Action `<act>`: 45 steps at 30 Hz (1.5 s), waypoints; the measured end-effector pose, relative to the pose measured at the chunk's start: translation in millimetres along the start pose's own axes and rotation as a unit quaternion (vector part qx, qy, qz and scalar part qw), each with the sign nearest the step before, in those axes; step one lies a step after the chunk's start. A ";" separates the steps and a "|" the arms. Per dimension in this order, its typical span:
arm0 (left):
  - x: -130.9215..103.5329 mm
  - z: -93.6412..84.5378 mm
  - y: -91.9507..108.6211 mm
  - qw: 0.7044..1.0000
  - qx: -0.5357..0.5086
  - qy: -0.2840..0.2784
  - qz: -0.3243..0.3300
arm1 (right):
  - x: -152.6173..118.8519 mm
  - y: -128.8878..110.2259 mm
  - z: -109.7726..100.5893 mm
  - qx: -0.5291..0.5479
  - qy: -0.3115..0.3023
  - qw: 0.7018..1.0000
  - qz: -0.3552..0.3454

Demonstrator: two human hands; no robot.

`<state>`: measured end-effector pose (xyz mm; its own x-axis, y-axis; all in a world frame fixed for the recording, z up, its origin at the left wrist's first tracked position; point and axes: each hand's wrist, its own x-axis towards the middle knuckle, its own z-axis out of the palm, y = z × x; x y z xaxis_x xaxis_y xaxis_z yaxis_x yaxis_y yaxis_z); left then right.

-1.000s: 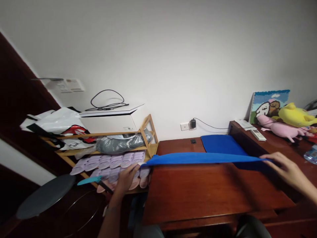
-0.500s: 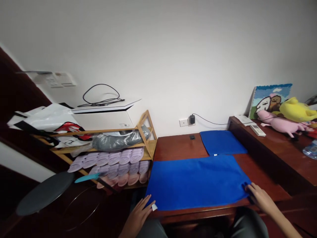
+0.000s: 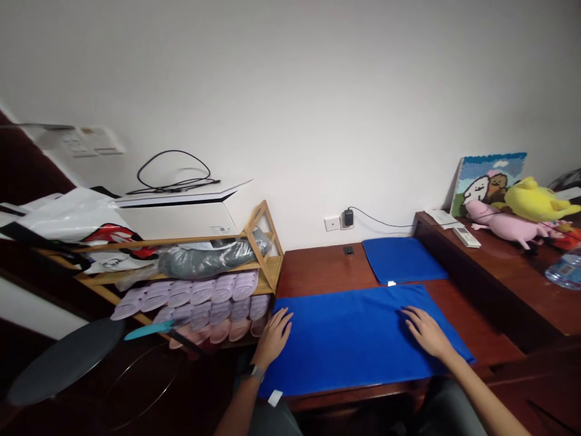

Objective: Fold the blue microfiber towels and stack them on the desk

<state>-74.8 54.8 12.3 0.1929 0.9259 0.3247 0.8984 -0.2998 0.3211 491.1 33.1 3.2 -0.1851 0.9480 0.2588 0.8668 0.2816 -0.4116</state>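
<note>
A blue cloth (image 3: 345,339) lies spread over the front of the brown desk (image 3: 313,269), with a white tag (image 3: 275,398) at its near left corner. My left hand (image 3: 273,334) rests at the cloth's left edge, fingers apart, holding nothing. Over the right part of the cloth is my right hand (image 3: 425,330), its fingers spread and holding nothing. Behind it, near the wall, lies a smaller folded blue cloth (image 3: 403,260) with a small white tag on its near edge.
A wooden rack (image 3: 272,272) with slippers (image 3: 202,290), a white box (image 3: 181,218) and bags stands left. On the raised right ledge are a remote (image 3: 466,237), plush toys (image 3: 503,225), a picture (image 3: 490,175) and a bottle (image 3: 565,269). A round dark seat (image 3: 68,360) is lower left.
Both hands have moved away from the cloth's near corners, farther up over it. My right hand has let go of the right corner, which now lies flatter. The view has shifted slightly.
</note>
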 end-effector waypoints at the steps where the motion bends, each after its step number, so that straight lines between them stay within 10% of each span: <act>1: 15.0 8.0 -1.6 1.000 0.015 -0.007 -0.003 | 10.4 -5.3 10.5 -0.012 -0.010 1.000 0.003; 7: 38.8 43.6 -21.7 0.994 0.086 -0.029 -0.053 | 41.8 -17.9 48.2 -0.078 -0.012 0.994 0.070; 14: 39.2 54.9 -35.3 0.986 0.142 -0.046 -0.069 | 123.0 -161.0 116.4 -0.015 -0.108 0.991 -0.074; 17: 41.4 61.4 -44.9 0.984 0.141 -0.062 -0.088 | 140.7 -177.5 140.5 -0.009 -0.143 0.987 -0.074; 27: 44.5 67.6 -52.2 0.982 0.148 -0.063 -0.098 | 82.1 58.0 53.3 -0.175 -0.104 0.953 0.225; 33: 48.9 58.9 -52.2 0.976 0.180 -0.070 -0.099 | 74.8 101.8 34.6 -0.186 -0.092 0.941 0.267; 39: 65.4 49.2 -50.7 0.981 0.183 -0.046 -0.045 | 107.9 23.1 38.0 -0.157 -0.020 0.975 0.155; 45: 66.5 68.1 -51.2 0.981 0.172 -0.064 -0.063 | 133.7 -116.1 110.7 -0.019 -0.124 0.991 -0.052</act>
<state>-81.1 147.4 -43.1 0.1008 0.9785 0.1800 0.9940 -0.1070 0.0249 314.4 143.5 -11.2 -0.3775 0.9230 0.0741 0.8533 0.3779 -0.3592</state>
